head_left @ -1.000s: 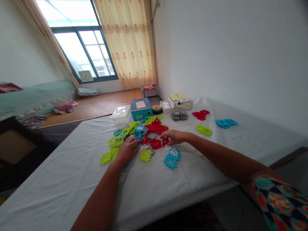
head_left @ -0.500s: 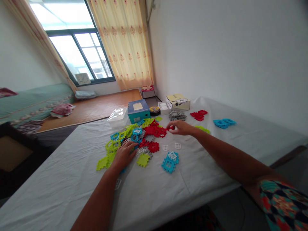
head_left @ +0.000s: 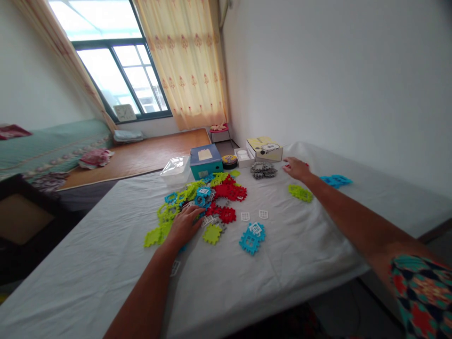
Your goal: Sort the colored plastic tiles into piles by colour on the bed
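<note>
My left hand (head_left: 185, 225) lies on the near left side of a mixed pile, fingers stretched out over the tiles. The pile holds notched plastic building tiles: lime green tiles (head_left: 165, 214), red tiles (head_left: 231, 191), and some blue and grey ones. At the far right, my right hand (head_left: 297, 169) is over the red group, its fingers pinched on a red building tile (head_left: 286, 167). The hand mostly hides this tile and the red ones beneath. Close by lie a lime green stack (head_left: 300, 193), a blue stack (head_left: 337, 181) and a grey stack (head_left: 263, 170).
Small white window-frame pieces (head_left: 263, 214) and blue tiles (head_left: 249, 242) lie at the middle front. Along the back stand a clear plastic box (head_left: 175, 170), a teal box (head_left: 206, 162), a round tin (head_left: 230, 162) and a yellow box (head_left: 264, 149). A wall borders the right side.
My right hand has moved right, from the pile's edge to the red group, carrying a red building tile. My left hand stays on the pile. The view has shifted slightly.
</note>
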Demonstrator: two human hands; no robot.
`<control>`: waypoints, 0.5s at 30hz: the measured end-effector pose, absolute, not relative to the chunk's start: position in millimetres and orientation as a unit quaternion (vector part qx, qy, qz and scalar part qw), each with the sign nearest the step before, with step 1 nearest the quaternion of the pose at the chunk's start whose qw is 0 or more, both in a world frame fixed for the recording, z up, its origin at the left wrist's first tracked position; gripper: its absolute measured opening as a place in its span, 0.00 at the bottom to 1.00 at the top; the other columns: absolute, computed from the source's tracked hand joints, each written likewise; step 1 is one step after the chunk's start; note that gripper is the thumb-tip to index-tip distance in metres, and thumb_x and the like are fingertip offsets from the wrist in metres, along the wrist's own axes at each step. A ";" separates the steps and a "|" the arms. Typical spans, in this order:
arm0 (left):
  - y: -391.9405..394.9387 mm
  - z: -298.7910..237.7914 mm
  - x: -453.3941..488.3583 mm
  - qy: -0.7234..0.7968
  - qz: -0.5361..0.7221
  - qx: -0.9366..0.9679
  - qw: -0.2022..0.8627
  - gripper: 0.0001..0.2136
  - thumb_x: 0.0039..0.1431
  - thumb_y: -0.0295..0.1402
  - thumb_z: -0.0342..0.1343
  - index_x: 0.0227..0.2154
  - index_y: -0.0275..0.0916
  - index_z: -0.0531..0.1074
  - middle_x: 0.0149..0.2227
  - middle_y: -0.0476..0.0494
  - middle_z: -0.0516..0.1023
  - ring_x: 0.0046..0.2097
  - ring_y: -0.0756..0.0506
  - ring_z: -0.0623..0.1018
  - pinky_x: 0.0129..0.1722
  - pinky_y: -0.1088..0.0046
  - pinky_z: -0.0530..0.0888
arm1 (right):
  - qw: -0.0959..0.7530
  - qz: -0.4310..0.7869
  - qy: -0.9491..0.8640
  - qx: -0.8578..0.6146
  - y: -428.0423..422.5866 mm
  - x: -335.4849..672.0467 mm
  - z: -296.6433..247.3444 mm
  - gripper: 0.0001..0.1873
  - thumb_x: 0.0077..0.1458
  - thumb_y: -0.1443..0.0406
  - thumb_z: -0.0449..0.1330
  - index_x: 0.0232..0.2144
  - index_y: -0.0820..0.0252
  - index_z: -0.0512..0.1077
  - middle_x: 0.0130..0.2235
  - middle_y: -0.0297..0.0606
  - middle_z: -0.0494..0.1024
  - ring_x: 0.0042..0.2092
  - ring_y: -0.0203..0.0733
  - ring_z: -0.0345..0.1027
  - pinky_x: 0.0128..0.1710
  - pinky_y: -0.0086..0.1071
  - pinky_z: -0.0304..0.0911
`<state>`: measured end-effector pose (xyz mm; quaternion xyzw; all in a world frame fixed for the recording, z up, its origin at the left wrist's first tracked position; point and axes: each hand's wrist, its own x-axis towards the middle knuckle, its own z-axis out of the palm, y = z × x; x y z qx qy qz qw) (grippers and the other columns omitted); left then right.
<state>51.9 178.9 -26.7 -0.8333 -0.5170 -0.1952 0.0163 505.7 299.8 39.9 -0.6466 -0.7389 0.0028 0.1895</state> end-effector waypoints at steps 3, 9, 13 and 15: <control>179.2 -27.5 52.1 -0.519 -0.195 -0.832 0.020 0.14 0.63 0.39 0.51 0.49 0.46 0.74 0.50 0.45 0.75 0.54 0.42 0.72 0.59 0.60 0.66 | 0.180 0.104 -0.838 -0.504 279.9 451.9 26.5 0.11 0.61 0.64 0.58 0.44 0.60 0.75 0.44 0.38 0.80 0.42 0.38 0.73 0.45 0.30 0.66; 177.8 -29.4 50.6 -0.522 -0.194 -0.831 0.016 0.15 0.63 0.38 0.51 0.50 0.46 0.73 0.51 0.44 0.75 0.55 0.42 0.71 0.59 0.60 0.66 | 0.141 0.104 -0.925 -0.337 218.1 343.7 1.8 0.25 0.51 0.54 0.65 0.48 0.61 0.73 0.49 0.47 0.77 0.46 0.48 0.72 0.46 0.36 0.65; 176.7 -28.8 50.6 -0.527 -0.193 -0.828 0.007 0.15 0.63 0.38 0.52 0.50 0.46 0.74 0.51 0.44 0.75 0.55 0.42 0.71 0.59 0.60 0.67 | 0.123 0.082 -0.925 -0.350 207.6 330.1 -0.2 0.21 0.49 0.57 0.67 0.44 0.60 0.75 0.46 0.48 0.78 0.48 0.50 0.70 0.47 0.37 0.64; 176.9 -28.5 50.3 -0.526 -0.192 -0.829 0.004 0.15 0.63 0.39 0.52 0.50 0.45 0.74 0.51 0.44 0.75 0.55 0.42 0.71 0.58 0.60 0.67 | 0.135 0.099 -0.928 -0.332 210.9 337.8 4.3 0.17 0.49 0.62 0.67 0.42 0.58 0.76 0.46 0.45 0.78 0.49 0.47 0.70 0.49 0.36 0.64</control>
